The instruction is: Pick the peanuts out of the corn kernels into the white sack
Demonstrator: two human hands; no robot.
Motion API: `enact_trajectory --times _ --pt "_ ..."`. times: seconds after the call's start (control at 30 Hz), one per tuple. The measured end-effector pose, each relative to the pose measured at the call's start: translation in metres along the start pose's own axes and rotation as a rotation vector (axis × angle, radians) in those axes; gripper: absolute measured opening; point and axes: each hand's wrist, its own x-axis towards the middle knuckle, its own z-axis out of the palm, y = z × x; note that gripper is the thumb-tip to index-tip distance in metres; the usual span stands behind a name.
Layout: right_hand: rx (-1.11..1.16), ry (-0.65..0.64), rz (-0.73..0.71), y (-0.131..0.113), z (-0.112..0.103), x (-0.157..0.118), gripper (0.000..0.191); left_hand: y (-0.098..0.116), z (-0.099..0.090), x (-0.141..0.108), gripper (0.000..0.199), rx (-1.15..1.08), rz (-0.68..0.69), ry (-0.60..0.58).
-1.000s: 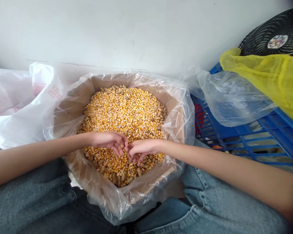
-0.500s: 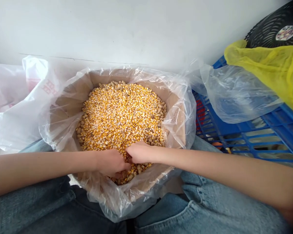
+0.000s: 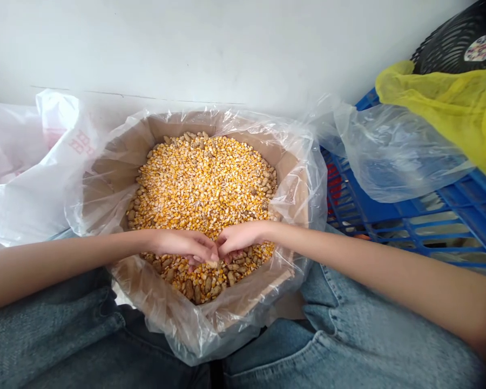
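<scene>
Loose yellow corn kernels (image 3: pixel 202 183) mixed with unshelled peanuts (image 3: pixel 194 289) fill a cardboard box (image 3: pixel 119 175) lined with a clear plastic bag (image 3: pixel 295 200). My left hand (image 3: pixel 186 244) is over the near part of the kernels, fingers bent, with a pale peanut (image 3: pixel 213 264) at its thumb and fingertips. Meeting it from the other side, my right hand (image 3: pixel 240 237) has its fingers curled downward; whatever they hold is hidden. The fingertips of both hands come together just above the mix, where more peanuts show along the near edge.
Between my denim-clad legs (image 3: pixel 372 324) stands the box, against a white wall (image 3: pixel 210 48). White plastic bags (image 3: pixel 32 200) lie at left. At right are a blue plastic crate (image 3: pixel 421 227), a clear bag (image 3: pixel 400 156), a yellow mesh bag (image 3: pixel 449 102) and a black fan (image 3: pixel 449 48).
Both hands have risen out of the kernels and drawn together at the fingertips. More peanuts are uncovered along the near edge. The camera view has shifted slightly.
</scene>
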Motion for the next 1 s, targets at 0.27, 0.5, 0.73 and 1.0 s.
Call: enact_trajectory --times 0.27,0.5,0.73,1.0 --pt "0.592 -0.036 -0.176 0.004 -0.008 -0.002 0.021 0.008 -0.007 -0.005 0.013 -0.547 0.114 -0.002" --pt "0.608 -0.149 -0.152 0.004 -0.001 0.004 0.015 0.007 -0.009 -0.006 0.025 -0.350 0.099 0.100" --pt "-0.187 -0.051 0.060 0.000 0.017 0.012 0.023 0.006 0.009 -0.007 0.015 0.561 0.056 -0.032" --pt "-0.803 0.089 -0.096 -0.019 0.045 0.017 0.033 -0.018 0.031 0.001 0.014 1.341 0.242 -0.027"
